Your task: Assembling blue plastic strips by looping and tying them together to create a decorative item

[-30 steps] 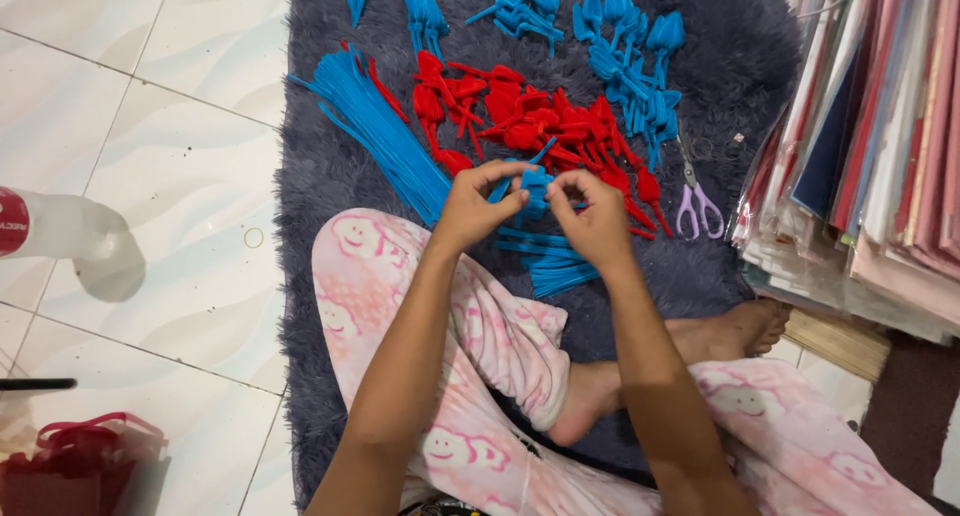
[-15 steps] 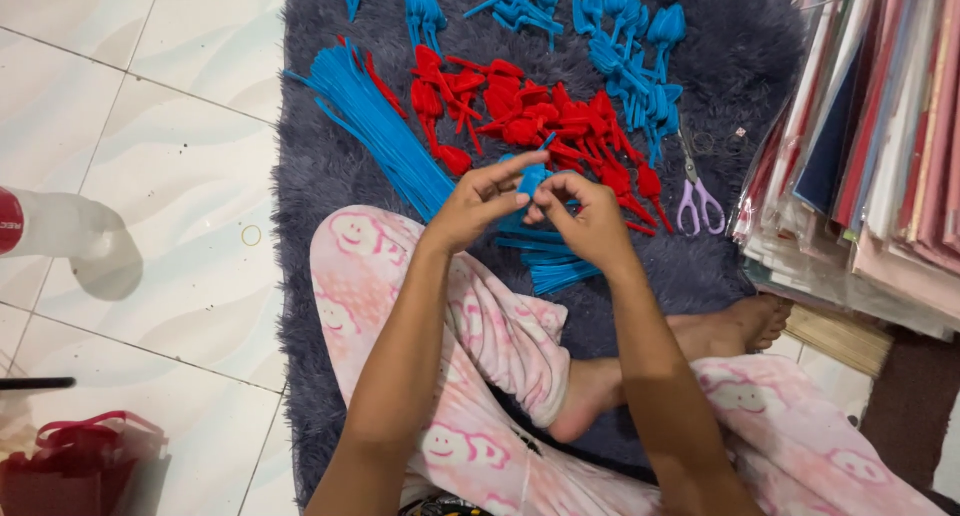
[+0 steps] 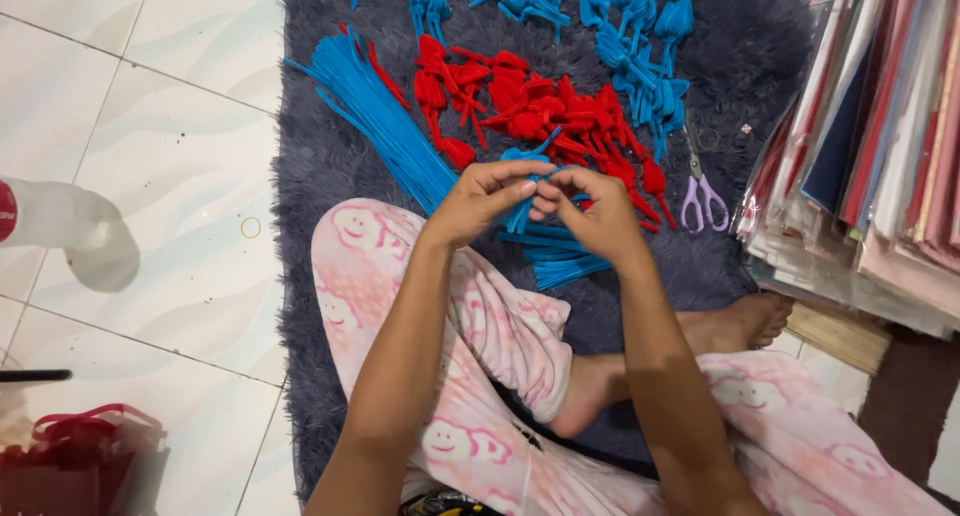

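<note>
My left hand and my right hand meet over a dark grey shaggy rug, fingertips pinched together on a blue pipe cleaner that is bent between them. Beneath the hands lies a small bunch of straight blue pipe cleaners. A long bundle of blue pipe cleaners lies to the left. Beyond the hands sits a heap of finished red shapes, and farther off are blue shapes.
Purple-handled scissors lie on the rug at the right. A stack of plastic-wrapped coloured sheets fills the right side. A white plastic bottle and a red bag are on the white tile floor at left.
Both hands stay together over the same spot, the fingers shifting slightly as they work the blue pipe cleaner. The piles on the rug are as before.
</note>
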